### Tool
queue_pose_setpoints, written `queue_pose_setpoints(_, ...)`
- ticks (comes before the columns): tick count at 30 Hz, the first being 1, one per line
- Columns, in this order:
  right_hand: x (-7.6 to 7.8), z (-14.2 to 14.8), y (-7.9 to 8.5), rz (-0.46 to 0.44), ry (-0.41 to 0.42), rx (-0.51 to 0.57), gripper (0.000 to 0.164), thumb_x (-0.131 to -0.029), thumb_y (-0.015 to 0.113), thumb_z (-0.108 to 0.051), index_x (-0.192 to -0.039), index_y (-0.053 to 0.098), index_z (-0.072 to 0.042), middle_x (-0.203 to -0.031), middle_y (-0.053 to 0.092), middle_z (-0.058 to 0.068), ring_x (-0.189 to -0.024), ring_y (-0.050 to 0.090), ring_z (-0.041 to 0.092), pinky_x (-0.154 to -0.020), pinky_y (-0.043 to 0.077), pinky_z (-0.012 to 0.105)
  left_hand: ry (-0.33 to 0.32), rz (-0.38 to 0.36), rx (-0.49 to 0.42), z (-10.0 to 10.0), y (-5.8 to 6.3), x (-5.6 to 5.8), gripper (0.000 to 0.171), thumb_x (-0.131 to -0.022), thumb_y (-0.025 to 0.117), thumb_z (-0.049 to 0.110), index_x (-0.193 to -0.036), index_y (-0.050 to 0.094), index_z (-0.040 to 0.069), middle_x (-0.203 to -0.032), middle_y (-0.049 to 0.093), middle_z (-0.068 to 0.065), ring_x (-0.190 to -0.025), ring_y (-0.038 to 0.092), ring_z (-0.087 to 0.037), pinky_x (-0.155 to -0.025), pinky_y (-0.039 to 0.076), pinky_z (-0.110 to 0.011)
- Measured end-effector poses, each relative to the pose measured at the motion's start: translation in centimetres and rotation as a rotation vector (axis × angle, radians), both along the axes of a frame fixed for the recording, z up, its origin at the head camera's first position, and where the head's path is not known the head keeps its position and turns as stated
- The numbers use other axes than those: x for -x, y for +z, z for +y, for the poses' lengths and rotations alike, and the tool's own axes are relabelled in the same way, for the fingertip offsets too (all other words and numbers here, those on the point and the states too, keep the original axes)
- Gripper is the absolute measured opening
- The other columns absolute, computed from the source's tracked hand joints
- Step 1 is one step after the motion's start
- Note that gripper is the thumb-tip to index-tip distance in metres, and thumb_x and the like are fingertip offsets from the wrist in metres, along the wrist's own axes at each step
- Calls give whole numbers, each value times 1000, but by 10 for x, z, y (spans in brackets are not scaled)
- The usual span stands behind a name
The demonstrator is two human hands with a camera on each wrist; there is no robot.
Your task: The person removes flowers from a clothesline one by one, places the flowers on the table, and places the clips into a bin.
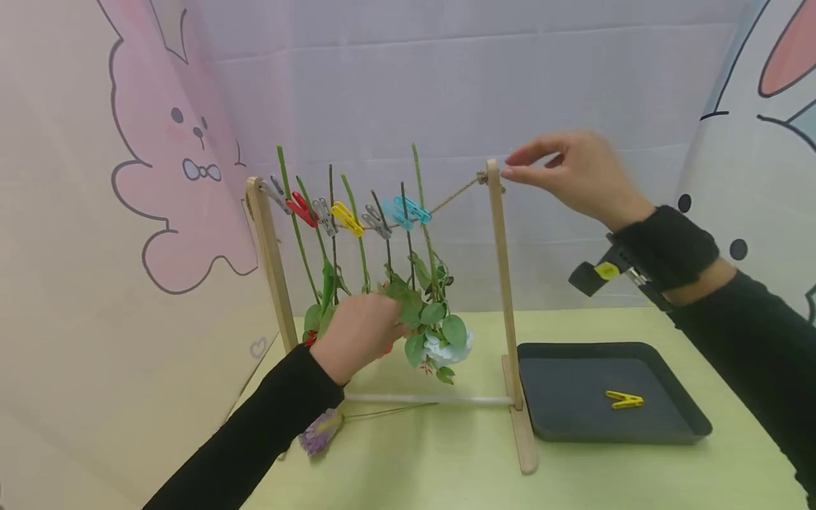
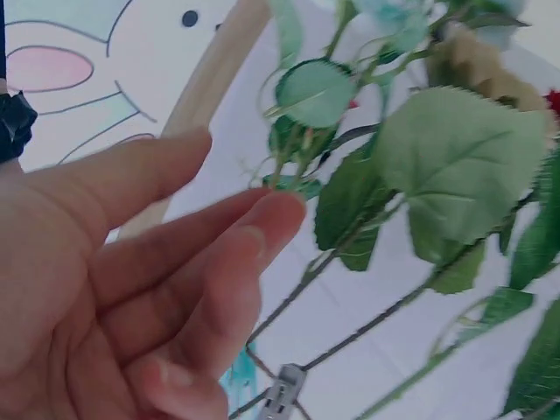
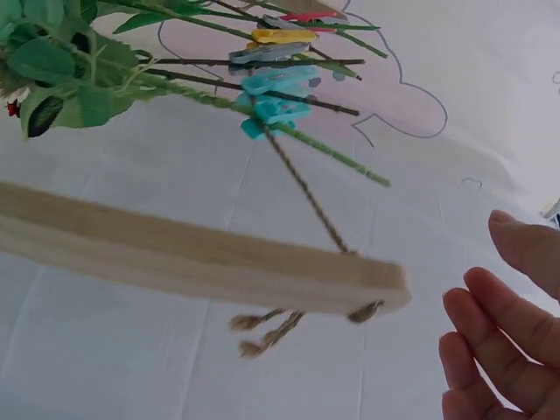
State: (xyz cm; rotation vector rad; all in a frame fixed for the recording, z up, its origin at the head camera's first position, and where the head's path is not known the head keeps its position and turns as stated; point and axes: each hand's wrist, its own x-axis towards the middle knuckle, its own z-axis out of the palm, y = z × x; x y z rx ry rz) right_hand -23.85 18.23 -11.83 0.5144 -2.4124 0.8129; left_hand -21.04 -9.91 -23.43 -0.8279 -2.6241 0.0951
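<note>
Several artificial flowers hang upside down from a twine line (image 1: 457, 193), their stems pinned by clothespins, among them a red one (image 1: 302, 209), a yellow one (image 1: 347, 218) and light blue ones (image 1: 414, 210). My left hand (image 1: 360, 333) is among the hanging blooms, beside green leaves (image 2: 464, 144) and a pale blue flower (image 1: 451, 348). Its fingers are loosely bent, holding nothing in the left wrist view. By the top of the right wooden post (image 1: 501, 269), where the twine is knotted, my right hand (image 1: 583, 173) hovers with relaxed fingers, thumb apart, nothing in it.
A dark grey tray (image 1: 593, 348) lies right of the stand, with a yellow clothespin (image 1: 625, 400) in it. On the table at the lower left lies a purple flower (image 1: 321, 431). A white rod (image 1: 440, 400) joins the stand's posts low down.
</note>
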Motion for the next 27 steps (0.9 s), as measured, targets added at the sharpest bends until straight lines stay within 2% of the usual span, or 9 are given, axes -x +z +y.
queue_pose_setpoints(3, 2, -27, 16, 11, 15, -6, 32, -86, 65, -31, -104, 68, -5, -106, 65, 17, -98, 55, 26, -82, 40, 35, 35, 48, -65, 12, 12, 2, 47, -85, 66, 30, -52, 36, 17, -49, 20, 6, -41, 23, -7, -42, 13, -21)
queue_pose_setpoints(5, 5, -44, 21, 10, 27, -7, 32, -86, 65, -28, -105, 67, -2, -107, 65, 18, -104, 52, 28, -86, 39, 41, 45, 86, -116, 19, 16, 2, 47, -86, 64, 30, -52, 36, 17, -49, 20, 5, -41, 23, -7, -42, 12, -21)
queue_pose_setpoints(11, 18, -81, 29, -10, 40, -5, 34, -87, 64, -24, -111, 63, 0, -112, 62, 18, -108, 53, 29, -92, 40, 40, 64, 225, -226, 41, 20, 2, 38, -89, 60, 33, -57, 48, 16, -48, 28, 4, -37, 30, -10, -41, 10, -21)
queue_pose_setpoints(14, 29, -94, 32, -16, 42, -18, 32, -87, 64, -22, -111, 63, -1, -114, 62, 16, -110, 52, 28, -95, 38, 39, 98, 237, -302, 50, 21, 10, 37, -90, 59, 32, -59, 51, 14, -48, 32, 2, -38, 34, -12, -41, 11, -20)
queue_pose_setpoints(18, 42, -111, 37, -4, 57, -92, 25, -87, 64, -21, -105, 67, -3, -110, 65, 13, -110, 52, 26, -95, 38, 37, 189, 189, -382, 57, 20, 25, 36, -90, 60, 33, -61, 53, 12, -50, 35, 1, -40, 40, -14, -39, 16, -21)
queue_pose_setpoints(21, 46, -126, 42, -29, 48, -209, 24, -87, 64, -24, -102, 70, -5, -106, 67, 11, -108, 53, 25, -94, 39, 36, 253, 140, -399, 59, 14, 36, 41, -90, 58, 37, -58, 50, 13, -50, 35, 1, -40, 42, -15, -39, 17, -22)
queue_pose_setpoints(24, 47, -139, 44, -69, 12, -385, 29, -88, 62, -33, -104, 70, -9, -107, 67, 6, -111, 51, 25, -98, 36, 38, 284, 73, -407, 59, 7, 44, 47, -91, 55, 41, -54, 44, 14, -49, 34, 1, -39, 42, -15, -38, 19, -23)
queue_pose_setpoints(27, 49, -150, 42, -94, -25, -526, 32, -88, 61, -38, -105, 68, -12, -111, 64, 5, -117, 43, 29, -101, 29, 44, 282, 18, -417, 57, 3, 49, 49, -92, 52, 43, -53, 40, 14, -47, 32, 1, -38, 39, -14, -39, 21, -23)
